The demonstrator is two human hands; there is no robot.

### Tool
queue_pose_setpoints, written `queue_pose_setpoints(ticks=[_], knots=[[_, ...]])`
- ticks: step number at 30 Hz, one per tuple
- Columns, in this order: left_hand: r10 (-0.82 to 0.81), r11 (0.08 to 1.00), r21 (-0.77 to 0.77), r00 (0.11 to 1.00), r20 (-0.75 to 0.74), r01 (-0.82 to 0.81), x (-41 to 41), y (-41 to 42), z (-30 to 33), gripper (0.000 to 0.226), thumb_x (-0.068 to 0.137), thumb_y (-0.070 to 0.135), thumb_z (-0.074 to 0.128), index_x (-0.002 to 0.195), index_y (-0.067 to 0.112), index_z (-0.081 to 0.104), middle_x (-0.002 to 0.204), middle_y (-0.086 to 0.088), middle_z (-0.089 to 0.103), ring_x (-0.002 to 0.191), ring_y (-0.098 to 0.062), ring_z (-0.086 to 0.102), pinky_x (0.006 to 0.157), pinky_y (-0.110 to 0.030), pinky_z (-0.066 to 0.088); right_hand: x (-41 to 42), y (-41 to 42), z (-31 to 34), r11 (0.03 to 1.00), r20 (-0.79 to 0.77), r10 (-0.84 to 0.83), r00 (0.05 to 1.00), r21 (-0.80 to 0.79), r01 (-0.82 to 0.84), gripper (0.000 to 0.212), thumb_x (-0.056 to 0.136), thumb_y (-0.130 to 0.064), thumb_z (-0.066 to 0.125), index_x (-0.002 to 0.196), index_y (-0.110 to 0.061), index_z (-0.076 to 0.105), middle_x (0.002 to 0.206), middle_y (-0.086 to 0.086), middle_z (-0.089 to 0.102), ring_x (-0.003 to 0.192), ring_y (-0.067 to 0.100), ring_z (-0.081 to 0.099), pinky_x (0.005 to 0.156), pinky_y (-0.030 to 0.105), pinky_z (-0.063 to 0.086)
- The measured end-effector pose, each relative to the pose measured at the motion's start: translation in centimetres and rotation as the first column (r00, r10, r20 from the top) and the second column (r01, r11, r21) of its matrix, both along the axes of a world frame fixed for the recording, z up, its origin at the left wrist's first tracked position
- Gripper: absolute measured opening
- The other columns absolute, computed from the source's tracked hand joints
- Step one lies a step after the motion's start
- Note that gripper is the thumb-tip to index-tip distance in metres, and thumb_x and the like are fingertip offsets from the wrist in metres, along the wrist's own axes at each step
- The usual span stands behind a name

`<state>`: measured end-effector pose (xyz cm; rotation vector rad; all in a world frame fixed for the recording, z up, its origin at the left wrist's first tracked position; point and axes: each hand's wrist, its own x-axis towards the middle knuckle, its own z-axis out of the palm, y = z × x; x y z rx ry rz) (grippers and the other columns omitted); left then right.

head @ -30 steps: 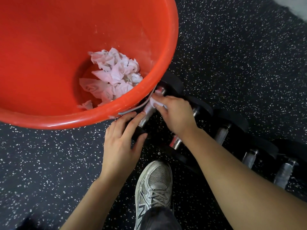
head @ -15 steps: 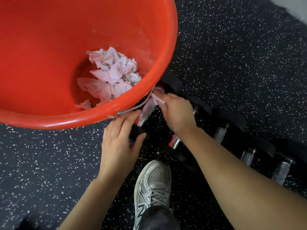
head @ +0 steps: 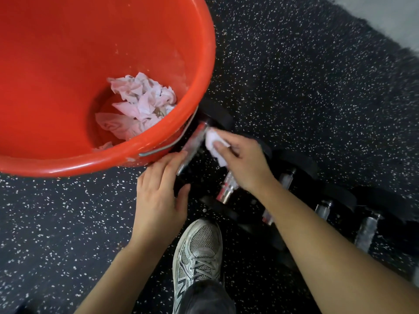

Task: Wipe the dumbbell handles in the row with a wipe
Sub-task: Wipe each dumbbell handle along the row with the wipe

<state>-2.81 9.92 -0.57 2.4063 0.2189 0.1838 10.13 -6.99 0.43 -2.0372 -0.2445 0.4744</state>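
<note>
The right hand (head: 244, 162) pinches a white wipe (head: 214, 143) in its fingers, just beside the upper end of the first dumbbell handle (head: 192, 143), which lies against the red bucket (head: 199, 64) at 10 o'clock. The left hand (head: 158, 196) rests on that dumbbell's near end, fingers curled loosely over it. The other dumbbells (head: 322, 209) run toward 4 o'clock on the speckled floor (head: 317, 87). Crumpled wipes (head: 138, 105) lie inside the bucket; a shoe (head: 199, 252) stands at 6 o'clock.

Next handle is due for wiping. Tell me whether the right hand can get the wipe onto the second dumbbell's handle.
Probably yes: the right hand with the wipe is right above that handle, nothing between.
</note>
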Motion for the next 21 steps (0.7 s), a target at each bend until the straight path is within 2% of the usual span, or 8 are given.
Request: queue_pose_setpoints(ticks=[2,5,6,8,11,16,19,21], knots=[[-0.040,0.999,-0.021,0.999,0.013,0.040,0.1,-1.1,0.2,0.067,0.088,0.027,0.072,0.149,0.015,0.048,0.146,-0.004,0.055,0.133,-0.026,0.051,0.113,-0.038,0.034,0.2,-3.0,0.8,0.995,0.066,-0.068,0.996,-0.073,0.072,0.035,0.101,-0.022,0.061,0.136,-0.021,0.064,0.122,-0.013,0.072,0.109,-0.007,0.066,0.096,0.017,0.052],[-0.151,0.988,-0.033,0.989,0.005,0.151,0.2,-2.5,0.2,0.082,0.083,0.048,0.076,0.151,0.017,0.044,0.150,0.000,0.052,0.139,-0.016,0.045,0.117,-0.025,0.024,-0.6,-6.2,0.8,0.969,0.174,-0.009,0.985,-0.241,0.051,0.033,0.100,-0.023,0.064,0.133,-0.019,0.067,0.083,-0.029,0.064,0.077,-0.019,0.061,0.075,-0.001,0.041],[-0.188,0.982,-0.031,0.982,-0.005,0.188,0.2,-2.9,0.1,0.087,0.081,0.053,0.077,0.153,0.018,0.042,0.151,0.002,0.050,0.140,-0.014,0.043,0.117,-0.024,0.022,-0.8,-6.8,0.4,0.949,0.216,0.032,0.976,-0.312,0.038,0.033,0.100,-0.025,0.064,0.133,-0.019,0.068,0.085,-0.026,0.067,0.079,-0.016,0.063,0.076,-0.001,0.040],[-0.241,0.970,-0.022,0.970,-0.036,0.241,0.2,-3.6,-0.2,0.093,0.077,0.057,0.078,0.154,0.021,0.040,0.153,0.003,0.049,0.141,-0.014,0.043,0.118,-0.024,0.021,-1.2,-7.6,-0.7,0.902,0.263,0.152,0.953,-0.431,-0.025,0.035,0.101,-0.029,0.060,0.136,-0.025,0.064,0.110,-0.009,0.075,0.098,0.002,0.070,0.087,0.013,0.050],[-0.247,0.969,-0.013,0.966,-0.070,0.247,0.0,-4.1,-0.6,0.093,0.077,0.059,0.076,0.154,0.022,0.040,0.153,0.004,0.048,0.141,-0.015,0.043,0.118,-0.024,0.019,-1.6,-7.7,-2.5,0.857,0.241,0.211,0.948,-0.512,-0.060,0.039,0.103,-0.030,0.054,0.143,-0.030,0.057,0.114,0.000,0.073,0.095,0.024,0.071,0.080,0.041,0.058],[-0.232,0.973,-0.003,0.970,-0.072,0.233,-0.1,-4.1,-0.6,0.092,0.077,0.060,0.074,0.154,0.021,0.040,0.152,0.007,0.047,0.142,-0.003,0.035,0.118,-0.020,0.017,-2.4,-7.5,-3.2,0.869,0.232,0.265,0.936,-0.477,-0.128,0.040,0.104,-0.029,0.052,0.144,-0.035,0.055,0.117,-0.005,0.071,0.086,0.023,0.071,0.072,0.040,0.058],[-0.230,0.973,0.006,0.970,-0.074,0.231,-0.1,-4.2,-0.7,0.093,0.077,0.059,0.074,0.154,0.021,0.040,0.152,0.007,0.047,0.142,-0.003,0.035,0.118,-0.021,0.018,-3.4,-7.9,-2.7,0.809,0.164,0.438,0.884,-0.501,-0.308,0.043,0.104,-0.032,0.048,0.145,-0.041,0.051,0.136,-0.008,0.066,0.106,0.021,0.071,0.083,0.040,0.059],[-0.229,0.973,0.016,0.971,-0.075,0.230,-0.1,-4.3,-0.7,0.093,0.077,0.059,0.074,0.154,0.020,0.040,0.152,0.006,0.047,0.143,-0.010,0.039,0.119,-0.023,0.019,-4.2,-7.6,-2.4,0.707,0.054,0.588,0.807,-0.519,-0.480,0.049,0.099,-0.035,0.042,0.146,-0.045,0.048,0.139,-0.010,0.064,0.116,0.020,0.068,0.091,0.042,0.057]])
